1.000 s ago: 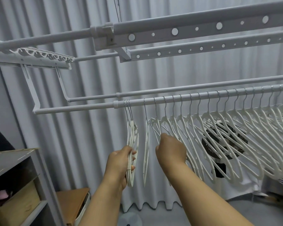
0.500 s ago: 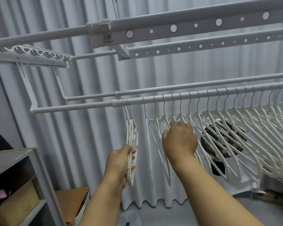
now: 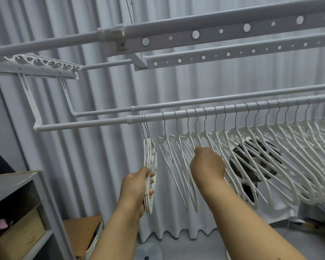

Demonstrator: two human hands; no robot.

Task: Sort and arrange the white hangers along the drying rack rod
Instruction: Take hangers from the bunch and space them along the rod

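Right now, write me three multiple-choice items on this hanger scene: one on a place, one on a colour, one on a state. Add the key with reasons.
1. Where does the bunched group of hangers hang on the rack rod?
A. At the left end of the row
B. In the middle of the row
C. On the top perforated bar

2. What colour are the hanger bodies?
A. Black
B. White
C. Red

3. What is the left hand doing?
A. Hanging free
B. Pressing on the shelf
C. Gripping the bunched hangers

Key: 1 A, their hooks sit left of the spaced hangers. 2 B, every body is white, with metal hooks. 3 C, its fingers curl round the bunch, while the right hand reaches among the spaced ones.
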